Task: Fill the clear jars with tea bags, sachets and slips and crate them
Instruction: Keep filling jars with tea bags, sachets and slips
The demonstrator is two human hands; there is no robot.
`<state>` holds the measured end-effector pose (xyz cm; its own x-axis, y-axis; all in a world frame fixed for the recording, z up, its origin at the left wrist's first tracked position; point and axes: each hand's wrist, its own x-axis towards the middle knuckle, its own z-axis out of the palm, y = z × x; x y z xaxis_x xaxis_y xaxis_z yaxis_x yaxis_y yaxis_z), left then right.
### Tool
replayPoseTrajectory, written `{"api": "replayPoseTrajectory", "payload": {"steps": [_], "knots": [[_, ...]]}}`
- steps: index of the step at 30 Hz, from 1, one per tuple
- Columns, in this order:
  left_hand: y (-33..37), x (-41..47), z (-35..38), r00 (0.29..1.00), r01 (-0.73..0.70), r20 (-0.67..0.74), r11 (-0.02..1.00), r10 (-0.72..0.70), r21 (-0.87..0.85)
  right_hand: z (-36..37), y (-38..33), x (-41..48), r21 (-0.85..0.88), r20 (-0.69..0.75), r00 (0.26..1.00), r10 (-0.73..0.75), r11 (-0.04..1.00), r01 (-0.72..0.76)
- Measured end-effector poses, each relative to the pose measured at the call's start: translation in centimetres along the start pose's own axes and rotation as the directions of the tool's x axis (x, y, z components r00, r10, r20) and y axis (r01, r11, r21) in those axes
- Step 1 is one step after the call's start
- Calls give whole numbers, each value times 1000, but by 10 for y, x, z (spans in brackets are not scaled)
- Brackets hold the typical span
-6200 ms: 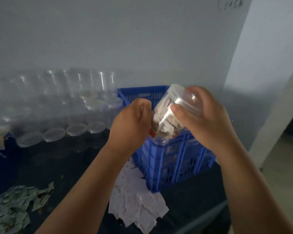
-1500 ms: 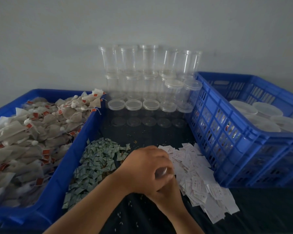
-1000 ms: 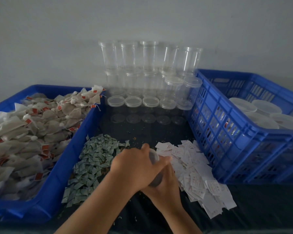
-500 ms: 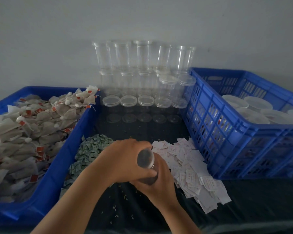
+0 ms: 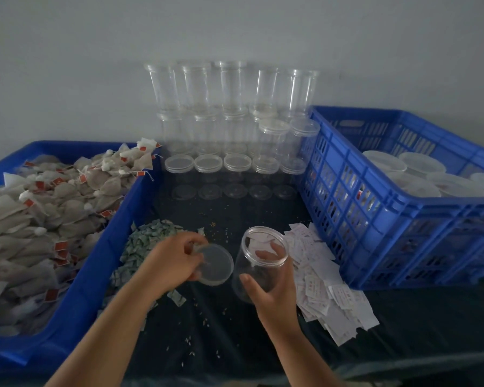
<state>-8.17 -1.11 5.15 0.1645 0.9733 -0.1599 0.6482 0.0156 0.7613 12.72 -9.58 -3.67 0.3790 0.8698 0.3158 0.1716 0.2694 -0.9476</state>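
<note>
Step in hand, as judged: uncapping done, filling not yet begun.

Clear jar empty, mouth open, tilted; gripped by right hand, fingers curled round the far wall, thumb on the near wall. Contact with the desk cannot be told.

Lid just left of the jar, pinched at its rim by left hand.

Sachets left of the jar, past the lid. Tea bags farther left, heaped in a blue tray. Slips just right of the jar. Crate farther right, capped jars inside.

Next move, likely: put lid down, free left hand, gather tea bags. Limp, light stock; loose handful advisable.
</note>
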Motion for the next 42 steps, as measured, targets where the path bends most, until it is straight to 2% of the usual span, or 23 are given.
{"api": "replayPoseTrajectory", "payload": {"steps": [3,5,8,11,15,17,20,22,24,25,28,31,34,39,42], "knots": [[-27,7,37,995,-67,-63,988,77,142,-1,-3,-5,-72,0,999,-38,997,38],[-37,7,55,975,-147,-115,938,192,313,-2,-4,-8,-118,4,998,-70,991,70],[-40,4,67,951,-158,-164,869,262,469,-3,-3,-8,-146,25,995,-96,984,99],[-32,1,67,936,-210,-164,869,311,449,-6,-4,-8,-175,50,993,-108,978,115],[-7,-8,27,896,-224,-285,901,341,371,-9,2,-8,-84,107,989,-98,991,107],[2,-12,-12,878,-219,-344,919,333,329,-7,5,-8,-92,136,988,-78,992,91],[-6,-6,-82,835,-93,-490,943,250,321,0,2,-9,-127,162,984,-71,988,92],[-21,11,-123,867,76,-478,912,140,404,3,3,-9,-105,179,983,-43,993,62],[-39,35,-153,932,272,-354,801,-80,533,3,7,-8,-77,189,982,-15,997,30],[-50,47,-162,935,340,-297,721,-192,604,2,8,-8,-73,192,981,-11,997,25],[-87,62,-178,882,460,-285,550,-375,697,2,8,-9,-86,206,979,-2,996,21],[-116,65,-178,843,531,-380,481,-380,697,4,11,-7,-83,243,970,11,996,10],[-114,70,-170,825,564,-444,519,-348,642,4,10,-5,-51,248,968,26,999,-14],[-111,68,-169,821,569,-479,510,-310,645,5,6,-5,-39,234,972,30,999,-22],[-121,72,-167,836,522,-519,553,-179,650,4,9,-6,-45,226,974,30,999,-21]]}}
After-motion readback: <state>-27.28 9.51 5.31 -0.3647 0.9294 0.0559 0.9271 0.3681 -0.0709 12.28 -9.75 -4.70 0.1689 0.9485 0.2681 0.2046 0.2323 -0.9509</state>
